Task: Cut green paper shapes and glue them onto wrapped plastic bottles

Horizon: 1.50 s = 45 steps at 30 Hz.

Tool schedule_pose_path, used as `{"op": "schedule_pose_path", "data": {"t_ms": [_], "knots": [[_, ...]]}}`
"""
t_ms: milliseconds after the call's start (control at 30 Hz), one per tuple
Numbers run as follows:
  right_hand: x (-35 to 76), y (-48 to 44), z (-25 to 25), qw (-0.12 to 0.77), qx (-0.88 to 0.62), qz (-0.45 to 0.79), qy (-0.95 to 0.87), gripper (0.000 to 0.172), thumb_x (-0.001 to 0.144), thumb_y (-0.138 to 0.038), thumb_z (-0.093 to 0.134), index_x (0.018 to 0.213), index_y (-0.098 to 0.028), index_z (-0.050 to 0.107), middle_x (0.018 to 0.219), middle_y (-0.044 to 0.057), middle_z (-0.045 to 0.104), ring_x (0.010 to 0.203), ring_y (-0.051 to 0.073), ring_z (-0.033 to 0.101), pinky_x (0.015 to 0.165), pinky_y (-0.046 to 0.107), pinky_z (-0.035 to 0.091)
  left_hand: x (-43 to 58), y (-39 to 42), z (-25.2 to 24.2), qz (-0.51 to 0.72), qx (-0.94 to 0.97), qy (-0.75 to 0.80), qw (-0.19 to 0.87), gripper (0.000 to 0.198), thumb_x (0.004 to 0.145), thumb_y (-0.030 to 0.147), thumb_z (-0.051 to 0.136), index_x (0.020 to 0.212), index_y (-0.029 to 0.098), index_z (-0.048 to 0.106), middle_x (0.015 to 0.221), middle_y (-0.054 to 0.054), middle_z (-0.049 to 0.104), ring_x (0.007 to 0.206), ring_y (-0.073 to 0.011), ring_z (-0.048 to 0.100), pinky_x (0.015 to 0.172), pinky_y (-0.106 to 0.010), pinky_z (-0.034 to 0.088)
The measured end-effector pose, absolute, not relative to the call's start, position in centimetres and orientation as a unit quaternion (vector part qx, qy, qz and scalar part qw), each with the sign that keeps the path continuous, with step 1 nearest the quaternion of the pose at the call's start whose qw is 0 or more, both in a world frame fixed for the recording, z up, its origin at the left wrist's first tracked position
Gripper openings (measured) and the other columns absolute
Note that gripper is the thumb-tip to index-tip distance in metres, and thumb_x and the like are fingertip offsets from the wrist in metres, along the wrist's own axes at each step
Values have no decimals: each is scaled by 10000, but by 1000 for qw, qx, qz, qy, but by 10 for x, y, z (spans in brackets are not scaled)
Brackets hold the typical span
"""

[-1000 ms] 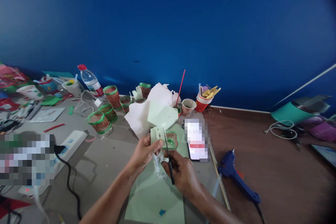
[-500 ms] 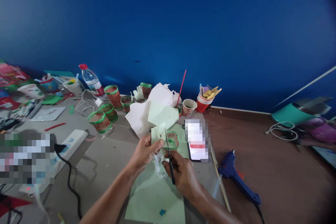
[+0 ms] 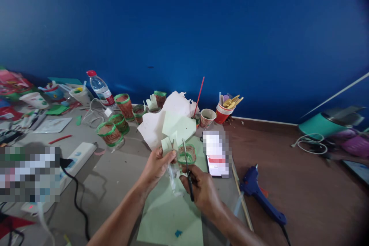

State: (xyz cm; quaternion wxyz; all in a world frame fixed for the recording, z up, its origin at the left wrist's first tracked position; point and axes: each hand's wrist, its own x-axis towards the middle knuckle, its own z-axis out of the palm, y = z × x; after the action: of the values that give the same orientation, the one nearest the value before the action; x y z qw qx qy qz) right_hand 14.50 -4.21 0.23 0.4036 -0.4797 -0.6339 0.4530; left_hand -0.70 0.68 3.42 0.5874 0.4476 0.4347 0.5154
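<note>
Pinched in my left hand [image 3: 158, 164] is a small piece of pale green paper [image 3: 167, 144] with a slit cut into its upper edge. My right hand [image 3: 200, 184] grips a pair of scissors [image 3: 186, 165] with black handles; the blades point up and stand apart from the paper, just to its right. Behind the blades sits a small cup [image 3: 191, 154] with a green rim and brown sides. Under both hands lies a pale green sheet [image 3: 170, 219] with a small blue scrap [image 3: 178, 233]. A clear strip [image 3: 172, 180] lies below my left fingers.
Torn white paper [image 3: 152, 127] stands beyond my hands, with brown-and-green cups [image 3: 109, 134] to its left. A phone [image 3: 216, 155] and a blue glue gun [image 3: 262, 196] lie right. A power strip [image 3: 76, 161] and a water bottle [image 3: 100, 88] are left.
The scissors have come away from the paper, moving slightly right and down. My left hand has shifted a little left with the paper, whose slit now shows.
</note>
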Motion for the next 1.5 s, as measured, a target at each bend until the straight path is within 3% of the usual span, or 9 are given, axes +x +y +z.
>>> {"op": "schedule_pose_path", "data": {"t_ms": [200,367,600,867,1000,1267,1500], "knots": [[144,-44,8,384,-473,501,-614,169,755,-277,608,857,-152,558,551,-72,394,479,76,318,450,194,262,-13,11,31,514,441,425,601,296,732,410,711,707,126,631,521,10,543,480,-92,470,482,-201,355],[146,-46,14,362,-427,584,-588,274,753,-377,632,869,-148,536,554,-82,363,490,72,296,455,203,241,-17,14,27,562,400,417,593,237,736,327,731,745,143,583,641,7,606,495,-65,470,479,-177,351],[148,-45,13,325,-376,656,-568,438,691,-516,719,855,-151,539,540,-91,347,481,59,275,443,195,223,-18,14,27,561,405,403,599,247,785,348,692,739,147,556,637,22,555,511,-65,468,494,-185,347],[153,-42,12,356,-316,707,-524,580,665,-662,679,881,-136,567,548,-51,479,445,60,393,443,188,290,-17,17,25,586,393,386,595,215,766,292,719,737,154,557,622,33,516,516,-54,412,484,-186,307],[156,-40,9,352,-252,761,-484,584,705,-644,663,921,-107,585,548,-14,560,394,39,370,403,166,244,-16,18,23,599,379,367,603,203,734,274,749,781,159,589,622,34,516,519,-58,411,478,-187,308],[153,-42,9,333,-180,787,-487,585,739,-632,641,946,-85,634,561,1,583,371,21,327,377,154,209,-10,13,34,577,376,368,624,363,621,400,816,637,146,556,508,49,461,452,-50,362,439,-196,263],[160,-40,10,275,-153,807,-500,640,680,-656,674,922,-65,646,589,20,582,419,52,437,386,152,245,-15,17,31,607,344,373,611,259,650,312,796,731,151,611,607,33,528,489,-54,416,476,-199,300]]}}
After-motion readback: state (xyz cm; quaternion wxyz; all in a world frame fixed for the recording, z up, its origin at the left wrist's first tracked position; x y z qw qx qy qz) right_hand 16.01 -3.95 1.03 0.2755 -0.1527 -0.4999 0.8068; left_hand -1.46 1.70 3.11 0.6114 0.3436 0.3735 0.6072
